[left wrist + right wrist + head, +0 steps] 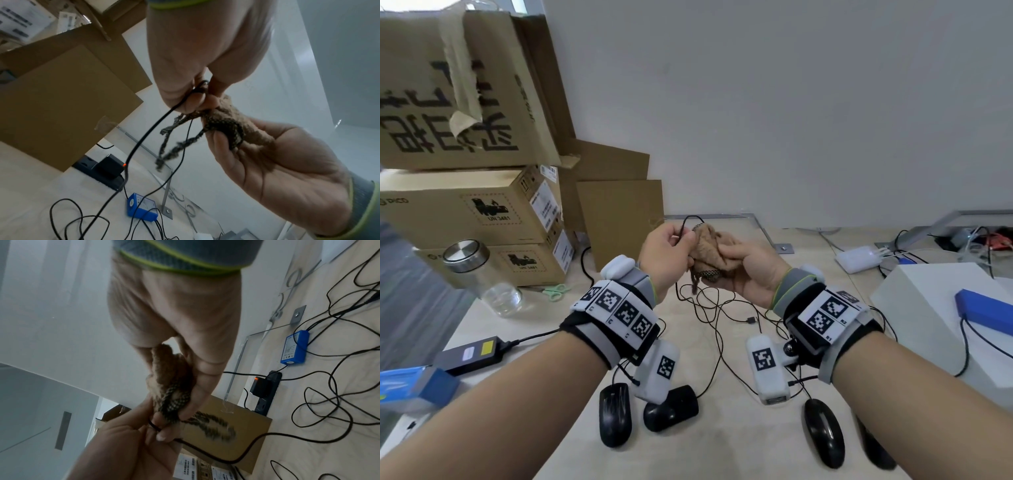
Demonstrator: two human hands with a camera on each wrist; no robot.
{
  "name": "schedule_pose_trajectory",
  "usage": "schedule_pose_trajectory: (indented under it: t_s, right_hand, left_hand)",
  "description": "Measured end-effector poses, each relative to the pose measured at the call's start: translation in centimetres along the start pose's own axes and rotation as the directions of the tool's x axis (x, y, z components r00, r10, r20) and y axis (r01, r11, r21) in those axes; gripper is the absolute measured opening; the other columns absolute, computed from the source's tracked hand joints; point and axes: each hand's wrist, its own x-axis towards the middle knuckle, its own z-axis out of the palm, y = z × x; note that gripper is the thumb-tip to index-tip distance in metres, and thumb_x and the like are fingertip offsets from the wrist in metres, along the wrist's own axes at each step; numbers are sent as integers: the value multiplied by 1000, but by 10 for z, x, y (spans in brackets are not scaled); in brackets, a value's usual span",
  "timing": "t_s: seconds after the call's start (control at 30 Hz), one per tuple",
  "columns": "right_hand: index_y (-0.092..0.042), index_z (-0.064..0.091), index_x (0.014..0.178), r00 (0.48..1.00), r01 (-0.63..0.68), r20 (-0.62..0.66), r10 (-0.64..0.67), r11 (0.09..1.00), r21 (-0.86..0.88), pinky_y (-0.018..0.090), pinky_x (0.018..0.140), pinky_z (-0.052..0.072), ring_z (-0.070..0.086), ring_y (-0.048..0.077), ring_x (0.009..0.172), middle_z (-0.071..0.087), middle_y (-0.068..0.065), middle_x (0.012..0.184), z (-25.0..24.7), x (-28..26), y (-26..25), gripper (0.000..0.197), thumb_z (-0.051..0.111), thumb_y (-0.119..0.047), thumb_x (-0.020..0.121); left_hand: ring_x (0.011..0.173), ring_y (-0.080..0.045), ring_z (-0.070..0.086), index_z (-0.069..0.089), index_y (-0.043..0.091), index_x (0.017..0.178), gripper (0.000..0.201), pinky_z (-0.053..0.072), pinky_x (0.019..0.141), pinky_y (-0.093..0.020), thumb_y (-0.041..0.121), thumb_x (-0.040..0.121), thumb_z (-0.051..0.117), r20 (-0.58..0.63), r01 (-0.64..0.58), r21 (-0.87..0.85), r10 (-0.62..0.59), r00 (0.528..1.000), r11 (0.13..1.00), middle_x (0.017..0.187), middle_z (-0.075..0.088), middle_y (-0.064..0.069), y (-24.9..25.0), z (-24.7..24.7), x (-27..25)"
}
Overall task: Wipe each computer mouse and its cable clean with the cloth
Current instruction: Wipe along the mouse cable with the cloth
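Note:
My left hand [683, 240] is raised over the table and pinches a thin black mouse cable [690, 217] between thumb and fingers. Right beside it, my right hand [726, 255] grips a bunched brown knitted cloth [709, 253] with dark fringe hanging down. The cloth touches the cable at the pinch. The left wrist view shows the cable [144, 138] dropping from my left hand [197, 95], with the cloth [226, 129] in my right hand [218, 138]. Black mice [614, 413] [671, 407] [823, 431] lie on the table near me, their cables tangled [715, 308].
Stacked cardboard boxes [469, 205] fill the left. A glass jar with a metal lid [479, 274], green scissors [556, 291] and a black power adapter [470, 354] lie left. A white box [928, 308] and white hub [858, 258] sit right.

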Motion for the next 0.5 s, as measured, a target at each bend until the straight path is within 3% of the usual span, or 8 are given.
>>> schedule_pose_trajectory:
  t_s: [0.13,0.23,0.3,0.4,0.5]
  right_hand:
    - [-6,58,117,999,-41,-30,41,999,0,41,64,61,70,32,78,67,20,101,-2,0,-2,28,35,-9,101]
    - [-7,59,110,984,-43,-172,35,998,-42,38,55,60,72,27,69,69,16,92,-4,2,-1,24,37,-10,101]
    - [-7,61,106,970,-56,-240,36,995,-78,38,53,58,71,31,76,69,17,94,-5,3,2,24,38,-9,100]
    - [-9,64,108,967,-43,-252,35,999,-28,37,54,57,68,36,87,69,16,98,0,5,7,26,40,-13,101]
    - [-3,64,105,981,13,-194,13,991,136,39,63,59,66,30,76,69,15,85,7,7,4,31,37,-19,102]
  left_hand:
    - [48,-9,47,54,15,80,22,37,46,-20,9,100,47,-10,25,-61,-26,1000,998,68,54,-2,-2,-2,-1]
    - [54,-10,48,61,16,92,15,39,47,-17,18,100,48,-26,1,1,-1,1000,1000,78,60,1,2,-2,1]
    - [57,-12,48,64,16,95,21,39,51,-21,21,101,44,-20,-2,39,3,1000,999,79,61,1,7,-5,5]
    - [55,-13,51,65,18,85,28,44,52,-27,17,101,42,108,-42,153,26,994,987,67,60,1,14,-2,1]
    - [50,-11,54,65,18,78,27,45,54,-26,18,98,47,193,-135,329,74,978,935,59,62,2,10,8,-4]
